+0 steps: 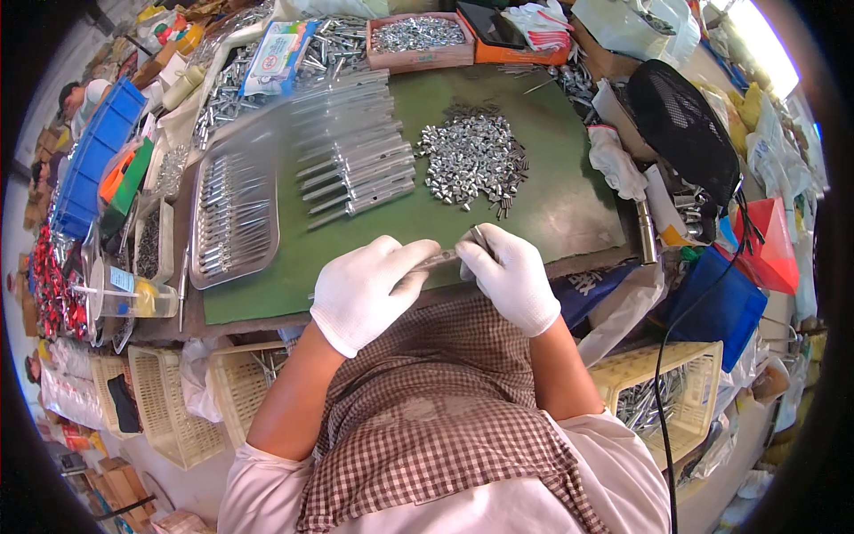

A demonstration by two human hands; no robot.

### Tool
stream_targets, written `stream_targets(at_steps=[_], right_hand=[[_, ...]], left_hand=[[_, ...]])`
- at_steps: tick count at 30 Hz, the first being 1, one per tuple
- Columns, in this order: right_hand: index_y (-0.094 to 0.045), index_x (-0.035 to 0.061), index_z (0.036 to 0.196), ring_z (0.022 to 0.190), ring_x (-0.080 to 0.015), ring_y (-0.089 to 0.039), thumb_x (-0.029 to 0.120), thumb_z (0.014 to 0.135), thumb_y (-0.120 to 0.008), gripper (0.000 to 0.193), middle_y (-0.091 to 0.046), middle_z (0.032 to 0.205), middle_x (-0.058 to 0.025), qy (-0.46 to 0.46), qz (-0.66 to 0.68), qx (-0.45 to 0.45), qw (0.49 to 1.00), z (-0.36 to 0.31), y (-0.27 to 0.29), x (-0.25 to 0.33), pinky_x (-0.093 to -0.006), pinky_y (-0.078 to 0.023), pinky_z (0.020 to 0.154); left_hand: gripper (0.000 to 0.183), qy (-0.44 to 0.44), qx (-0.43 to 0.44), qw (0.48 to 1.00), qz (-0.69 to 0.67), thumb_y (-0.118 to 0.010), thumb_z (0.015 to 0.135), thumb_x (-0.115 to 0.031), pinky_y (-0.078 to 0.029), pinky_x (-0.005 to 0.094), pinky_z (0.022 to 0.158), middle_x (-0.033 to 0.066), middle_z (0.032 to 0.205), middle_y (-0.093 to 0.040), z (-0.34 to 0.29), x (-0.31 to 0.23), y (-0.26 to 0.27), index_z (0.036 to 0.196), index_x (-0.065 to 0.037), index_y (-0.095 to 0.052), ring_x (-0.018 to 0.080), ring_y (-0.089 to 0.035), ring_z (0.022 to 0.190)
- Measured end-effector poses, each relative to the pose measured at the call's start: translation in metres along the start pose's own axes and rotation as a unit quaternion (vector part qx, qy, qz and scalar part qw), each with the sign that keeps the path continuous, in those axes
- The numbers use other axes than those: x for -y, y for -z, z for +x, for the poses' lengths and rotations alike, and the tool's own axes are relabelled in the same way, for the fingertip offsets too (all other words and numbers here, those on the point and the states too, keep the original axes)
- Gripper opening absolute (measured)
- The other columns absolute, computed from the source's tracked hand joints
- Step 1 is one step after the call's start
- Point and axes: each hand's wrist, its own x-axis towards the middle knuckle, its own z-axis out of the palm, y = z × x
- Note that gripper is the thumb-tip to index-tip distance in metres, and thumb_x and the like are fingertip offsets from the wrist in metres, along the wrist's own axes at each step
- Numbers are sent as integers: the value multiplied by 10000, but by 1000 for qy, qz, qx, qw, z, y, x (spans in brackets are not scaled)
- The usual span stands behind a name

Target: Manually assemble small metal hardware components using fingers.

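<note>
The white-gloved left hand (363, 289) is turned back upward, I see, its fingers reaching right and drawn into a pinch. Just beside it the right hand (514, 280), gloved too, curls leftward with the thumb held close. The bare left forearm (298, 392) and right forearm (567, 374) slant inward from the near side.

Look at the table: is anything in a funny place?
A blue-and-white packet lies on metal parts, odd among hardware. Small silvery pieces are heaped loose on the green mat, while rods lie in rows.
</note>
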Motion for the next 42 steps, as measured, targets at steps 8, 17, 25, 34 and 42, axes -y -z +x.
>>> stream_targets(at_steps=[8, 17, 25, 34, 42], right_hand=[[-708, 36, 953, 789, -318, -685, 159, 901, -704, 134, -686, 866, -150, 110, -218, -196, 950, 16, 28, -7, -371, -537, 725], [-659, 56, 898, 822, -372, -672, 221, 872, -690, 170, -650, 927, -152, 113, -411, -227, 875, 62, 32, -18, -459, -545, 729], [-702, 63, 982, 796, -359, -665, 109, 849, -685, 142, -663, 855, -148, 180, -214, -20, 960, 17, 20, 8, -427, -537, 729], [-674, 59, 960, 811, -376, -654, 160, 846, -747, 169, -652, 868, -160, 155, -212, 41, 964, 11, 9, 5, -440, -527, 723], [-662, 45, 966, 820, -384, -648, 163, 838, -760, 200, -648, 883, -168, 185, -200, 62, 960, 17, 12, 8, -435, -520, 725]], left_hand=[[224, 14, 17, 997, 73, -723, 872, -186, -532, 368, 624, 40, 824, -599, -6, -7, -8, 1090, -239, -722, 243, -652, 693], [197, 57, 99, 988, 106, -665, 926, -239, -539, 391, 590, 49, 834, -565, -1, -14, -15, 1121, -264, -674, 252, -649, 665], [201, 74, 97, 988, 93, -656, 934, -260, -546, 405, 583, 55, 849, -579, -1, -13, -13, 1134, -274, -678, 272, -660, 660], [234, 84, 96, 989, 80, -666, 927, -275, -555, 405, 592, 57, 858, -586, -3, -13, -14, 1159, -279, -696, 281, -667, 685], [186, 85, 90, 989, 79, -663, 923, -270, -558, 405, 593, 60, 860, -588, -3, -13, -14, 1101, -246, -710, 288, -666, 675]])
